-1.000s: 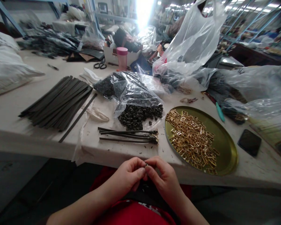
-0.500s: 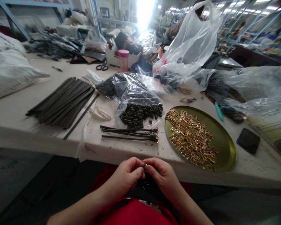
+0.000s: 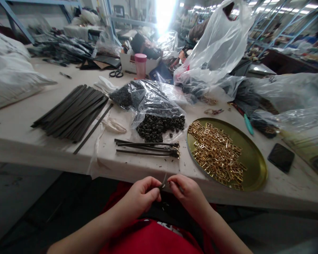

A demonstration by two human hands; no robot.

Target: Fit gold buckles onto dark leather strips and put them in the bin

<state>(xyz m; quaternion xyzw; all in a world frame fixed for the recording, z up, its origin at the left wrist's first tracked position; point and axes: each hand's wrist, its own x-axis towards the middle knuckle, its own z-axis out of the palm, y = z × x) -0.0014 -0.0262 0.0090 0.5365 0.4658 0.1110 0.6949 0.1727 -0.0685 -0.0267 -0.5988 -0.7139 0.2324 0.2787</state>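
My left hand (image 3: 144, 193) is closed in a pinch on a dark strap (image 3: 163, 184), whose narrow end sticks out past the fingertips. A small gap away, my right hand (image 3: 188, 192) has thumb and forefinger pinched; what sits between them, if anything, is too small to make out. Both hands hover over my lap, just before the table's front edge. Beyond them lie several finished-looking straps (image 3: 145, 149) with gold buckles at their right ends. A pile of small dark loops (image 3: 152, 128) spills from a clear plastic bag (image 3: 159, 97).
A round gold tray (image 3: 254, 169) holds many gold rectangular buckles (image 3: 217, 151). Dark flat strips (image 3: 71, 113) are stacked at left. A phone (image 3: 281, 158), scissors (image 3: 116, 73), a pink-lidded jar (image 3: 140, 66) and a white sack (image 3: 13, 74) also rest on the table (image 3: 55, 155).
My hands have drawn apart: the right fingers have moved slightly right, off the piece they were touching. The strap's end now shows at the left fingertips.
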